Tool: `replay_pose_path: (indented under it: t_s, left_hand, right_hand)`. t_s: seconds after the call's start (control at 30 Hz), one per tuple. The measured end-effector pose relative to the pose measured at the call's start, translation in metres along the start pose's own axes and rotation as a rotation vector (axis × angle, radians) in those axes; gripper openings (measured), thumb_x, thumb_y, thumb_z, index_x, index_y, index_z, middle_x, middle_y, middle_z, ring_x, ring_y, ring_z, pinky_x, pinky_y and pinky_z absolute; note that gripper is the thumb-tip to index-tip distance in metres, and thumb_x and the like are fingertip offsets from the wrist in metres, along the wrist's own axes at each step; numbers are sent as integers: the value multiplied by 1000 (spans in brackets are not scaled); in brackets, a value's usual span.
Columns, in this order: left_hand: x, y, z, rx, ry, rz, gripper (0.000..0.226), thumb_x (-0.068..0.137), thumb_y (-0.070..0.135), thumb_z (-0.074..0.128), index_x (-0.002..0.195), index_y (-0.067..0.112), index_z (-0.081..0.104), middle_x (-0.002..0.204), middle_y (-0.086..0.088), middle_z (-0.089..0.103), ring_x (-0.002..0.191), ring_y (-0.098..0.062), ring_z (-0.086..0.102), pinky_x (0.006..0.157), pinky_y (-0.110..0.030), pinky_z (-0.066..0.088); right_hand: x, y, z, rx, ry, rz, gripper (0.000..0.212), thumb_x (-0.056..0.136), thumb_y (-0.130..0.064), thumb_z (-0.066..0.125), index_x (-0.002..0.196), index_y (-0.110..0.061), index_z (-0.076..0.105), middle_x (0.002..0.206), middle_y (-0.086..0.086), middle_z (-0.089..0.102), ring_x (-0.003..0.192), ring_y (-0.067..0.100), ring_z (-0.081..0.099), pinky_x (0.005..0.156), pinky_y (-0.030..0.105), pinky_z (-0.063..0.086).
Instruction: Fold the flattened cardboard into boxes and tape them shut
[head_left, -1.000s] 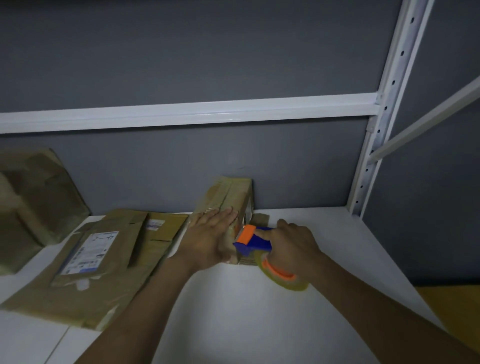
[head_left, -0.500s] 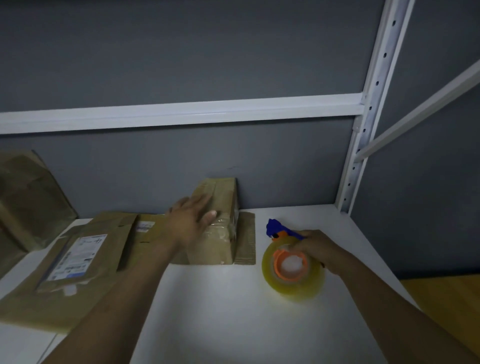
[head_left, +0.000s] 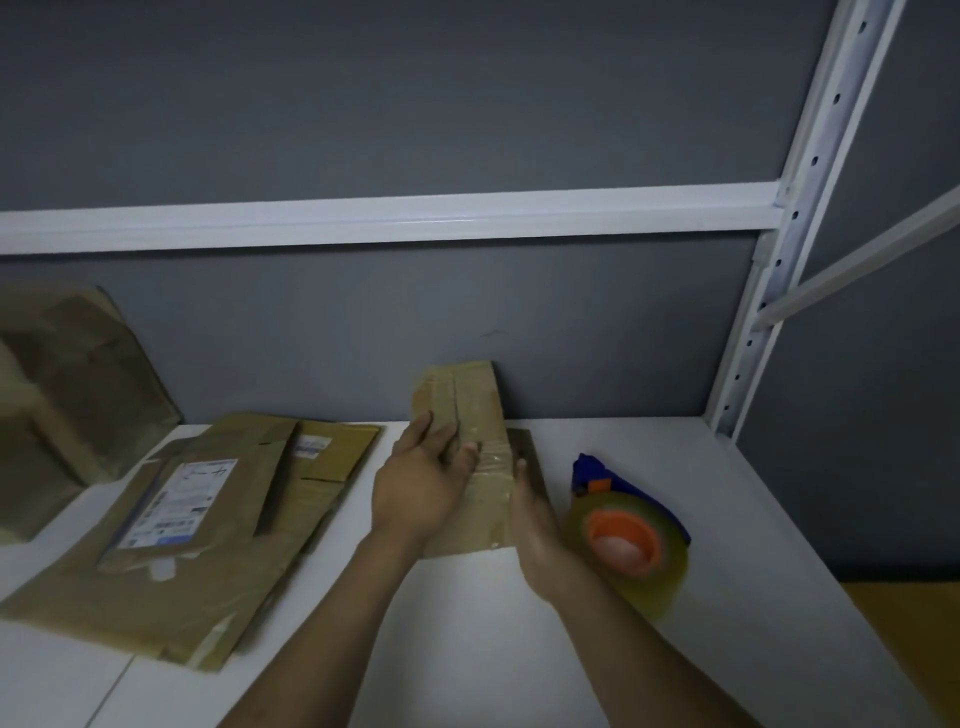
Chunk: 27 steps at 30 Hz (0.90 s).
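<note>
Both grips spread, left hand (head_left: 421, 488) and right hand (head_left: 535, 514) touch box (head_left: 467, 400) on white shelf (head_left: 467, 649).

A dim grey wall (head_left: 363, 104) backs a white shelf (head_left: 467, 623) with white metal uprights (head_left: 810, 171).

**Hidden and cut-off regions around the hands.**
The left hand (head_left: 421, 483) covers the near top of the small box (head_left: 467, 410). The right hand (head_left: 535, 519) screens the box's right side and the left rim of the tape dispenser (head_left: 631, 543) beside it. Left of both hands, the label (head_left: 176, 501) on the flattened cardboard (head_left: 156, 603) is too small to read, and the picture's edge crops a blurred further box (head_left: 67, 395).
</note>
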<state>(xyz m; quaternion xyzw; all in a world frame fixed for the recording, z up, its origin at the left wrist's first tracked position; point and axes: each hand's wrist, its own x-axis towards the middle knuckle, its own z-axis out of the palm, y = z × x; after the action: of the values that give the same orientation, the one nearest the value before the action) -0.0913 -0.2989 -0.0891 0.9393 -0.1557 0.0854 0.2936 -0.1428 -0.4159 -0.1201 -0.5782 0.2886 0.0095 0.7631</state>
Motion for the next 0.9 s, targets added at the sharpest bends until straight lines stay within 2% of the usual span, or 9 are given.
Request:
replay_pose_path:
  t_s: [0.07,0.17,0.27,0.37,0.43,0.5,0.63,0.8,0.9]
  left_hand:
    - [4,-4,-1,7,-23,26,50,97,54,39,141,31,46,158,8,26,140,-16,32,107,-31,32]
    - [10,-19,-8,-132,-42,101,45,100,42,40,140,24,49,152,1,39,137,-18,39,108,-27,31]
    - [11,-37,-22,-433,-139,153,39,95,44,44,130,30,57,140,7,52,131,-13,47,111,-29,33]
    - [9,-58,-37,-613,-307,183,38,82,67,56,113,48,67,133,29,52,129,-1,46,107,-26,39]
    - [8,-67,-47,-550,-453,256,35,87,49,64,122,43,63,143,29,41,136,5,34,106,-14,34]
    - [12,-71,-49,-512,-544,311,47,87,10,68,128,32,58,147,22,34,136,11,28,105,-10,31]
    - [9,-66,-35,-559,-355,254,53,74,-6,77,114,26,64,142,10,46,125,14,42,100,-12,40]
    - [2,-73,-11,-369,-126,323,55,70,25,86,120,24,65,136,27,45,126,7,45,106,-31,44]
    - [-3,-66,-8,-298,-100,294,78,58,63,76,123,22,60,135,28,43,122,3,49,102,-29,46]
  right_hand:
    - [0,4,-6,-121,-23,-132,50,101,-45,36,140,-14,42,141,12,47,128,28,46,97,29,37]
    - [-2,-6,-24,-322,-63,-483,38,103,-29,38,141,-31,36,141,11,47,129,27,47,87,18,45]
    - [3,-16,-36,-704,-141,-883,41,99,-14,48,135,-35,46,149,-16,34,136,6,34,105,12,33]
    - [14,-33,-53,-1035,-277,-935,50,95,-9,55,140,-28,45,146,-24,25,141,1,21,117,21,20]
    - [17,-46,-67,-1199,-354,-962,63,90,-10,60,144,-32,37,149,-24,20,144,-1,9,118,22,14]
    - [17,-57,-73,-1281,-415,-970,68,87,-15,63,145,-34,33,151,-25,17,143,-7,2,114,15,9]
    - [19,-61,-67,-1351,-370,-1056,61,89,-29,65,144,-29,39,151,-21,24,141,-8,11,113,13,11]
    - [27,-38,-54,-1244,-209,-1188,55,83,-29,72,133,-15,55,144,-1,46,131,2,29,113,30,31]
    - [26,-36,-52,-1220,-228,-1110,60,81,-36,73,135,-19,52,145,-8,40,132,-3,25,112,19,23]
